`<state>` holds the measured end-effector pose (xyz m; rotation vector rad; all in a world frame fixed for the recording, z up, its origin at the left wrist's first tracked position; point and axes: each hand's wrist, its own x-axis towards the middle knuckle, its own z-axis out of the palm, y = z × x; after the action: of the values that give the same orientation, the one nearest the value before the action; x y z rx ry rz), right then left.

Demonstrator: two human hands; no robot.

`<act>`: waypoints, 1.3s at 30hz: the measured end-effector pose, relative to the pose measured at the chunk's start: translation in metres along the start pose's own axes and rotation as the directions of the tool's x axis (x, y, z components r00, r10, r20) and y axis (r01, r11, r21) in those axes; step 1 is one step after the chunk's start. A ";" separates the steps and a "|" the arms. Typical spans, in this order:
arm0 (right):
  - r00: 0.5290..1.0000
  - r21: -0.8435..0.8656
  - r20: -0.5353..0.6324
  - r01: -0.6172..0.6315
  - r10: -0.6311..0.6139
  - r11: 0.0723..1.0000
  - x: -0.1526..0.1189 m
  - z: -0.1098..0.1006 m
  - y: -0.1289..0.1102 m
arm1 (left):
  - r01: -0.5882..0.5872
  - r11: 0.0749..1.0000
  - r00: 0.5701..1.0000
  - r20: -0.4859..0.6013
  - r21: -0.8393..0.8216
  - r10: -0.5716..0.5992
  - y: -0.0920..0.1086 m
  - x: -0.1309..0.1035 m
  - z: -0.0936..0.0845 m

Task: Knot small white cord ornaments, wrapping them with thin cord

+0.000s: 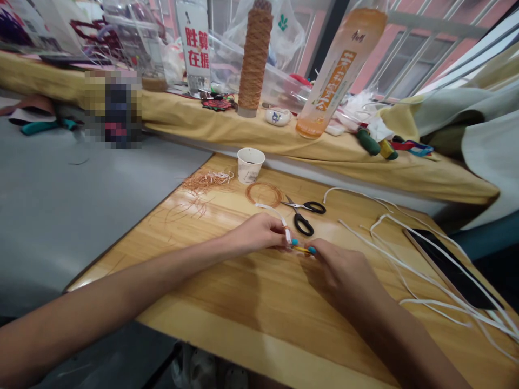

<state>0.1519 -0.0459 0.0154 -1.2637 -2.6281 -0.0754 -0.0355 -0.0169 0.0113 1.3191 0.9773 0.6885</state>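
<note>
Near the middle of the wooden table (227, 281), my left hand (263, 232) pinches a white cord (288, 235) with a bit of orange wrapped around it. One end of the cord curves up and to the left. My right hand (334, 259) is closed on a small thin yellow item (302, 249) with bright blue near the fingertips. The two hands almost meet, and the details between them are too small to make out. Scissors with black handles (303, 224) lie partly open just beyond the hands. A coil of orange-brown thread (263, 194) lies left of the scissors.
A paper cup (250, 165) stands behind the coil, beside loose orange and white threads (206, 181). Long white cords (405, 265) stretch over a phone (450, 265) at right. A yellow-covered ledge (194, 121) holds a thread cone (254, 59) and a leaning bottle (343, 70).
</note>
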 end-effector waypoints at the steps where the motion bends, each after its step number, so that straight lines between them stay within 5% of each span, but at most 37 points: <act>1: 1.000 -0.016 0.015 -0.009 0.009 1.000 -0.001 0.001 0.001 | 0.006 1.000 1.000 -0.005 -0.001 -0.006 -0.001 0.000 0.000; 12: 0.982 -0.210 -0.076 0.153 -0.172 0.966 -0.002 0.007 0.004 | 0.035 0.993 0.998 -0.038 -0.110 -0.039 0.001 0.000 0.001; 19: 0.910 -0.259 -0.164 0.334 -0.382 0.906 -0.001 -0.003 0.004 | 0.058 0.995 0.998 -0.007 -0.075 -0.059 0.002 0.000 -0.002; 23: 0.897 -0.219 -0.332 0.226 -0.290 0.949 0.000 0.000 0.002 | 0.010 0.999 1.000 0.024 0.053 -0.011 0.004 -0.001 -0.005; 28: 0.926 -0.184 -0.352 0.077 -0.139 0.980 0.003 0.002 0.000 | -0.097 0.879 0.958 -0.196 0.467 0.210 0.010 -0.008 -0.009; 39: 0.913 -0.220 -0.279 0.240 -0.297 0.945 -0.002 0.000 -0.003 | -0.213 0.839 0.940 -0.129 0.501 0.316 0.001 -0.005 -0.005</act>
<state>0.1508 -0.0486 0.0149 -0.8412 -2.5393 -0.5262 -0.0423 -0.0191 0.0135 1.8794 1.1964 0.8410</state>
